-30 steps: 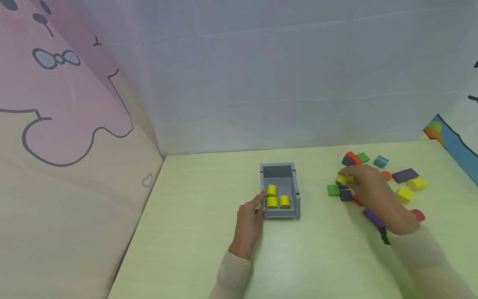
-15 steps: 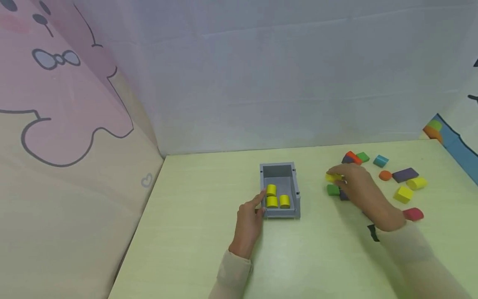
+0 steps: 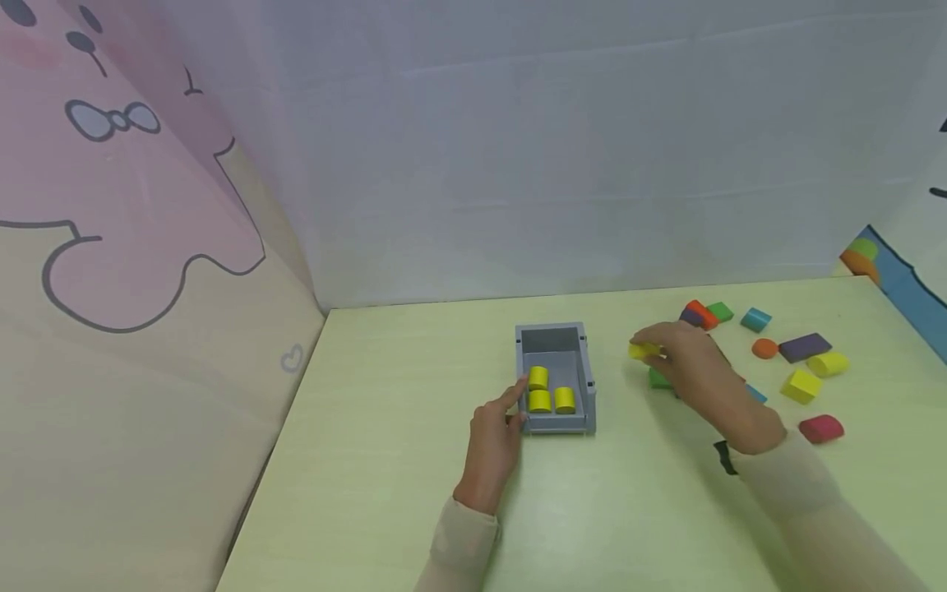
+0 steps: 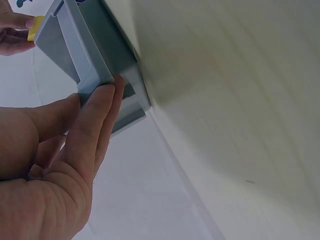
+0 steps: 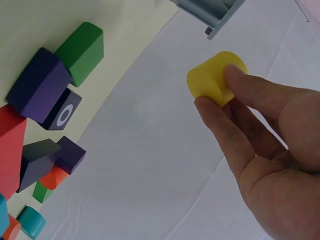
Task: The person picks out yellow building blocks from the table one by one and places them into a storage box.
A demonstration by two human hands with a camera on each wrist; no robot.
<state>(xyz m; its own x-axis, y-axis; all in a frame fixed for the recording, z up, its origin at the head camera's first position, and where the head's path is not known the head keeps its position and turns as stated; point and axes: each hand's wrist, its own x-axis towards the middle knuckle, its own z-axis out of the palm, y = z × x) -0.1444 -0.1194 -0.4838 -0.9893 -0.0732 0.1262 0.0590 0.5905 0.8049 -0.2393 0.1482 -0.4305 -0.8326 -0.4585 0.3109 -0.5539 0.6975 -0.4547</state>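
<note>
In the head view, a grey open-topped box stands mid-table with several yellow cylinders inside, bunched toward its near end. My left hand holds the box's near left side between thumb and fingers; the left wrist view shows the fingertips against its wall. My right hand pinches a yellow cylinder between thumb and fingers, up off the table and to the right of the box. The right wrist view shows the cylinder's round end and part of its side; the fingertips cover the rest.
Coloured blocks lie scattered on the table's right: a red-orange piece, a blue one, an orange one, a purple slab, a yellow cube and others partly hidden by my right arm. A pale curtain hangs behind.
My right hand has moved left, away from the blocks and toward the box, carrying the yellow cylinder. The left hand and box have stayed in place.
</note>
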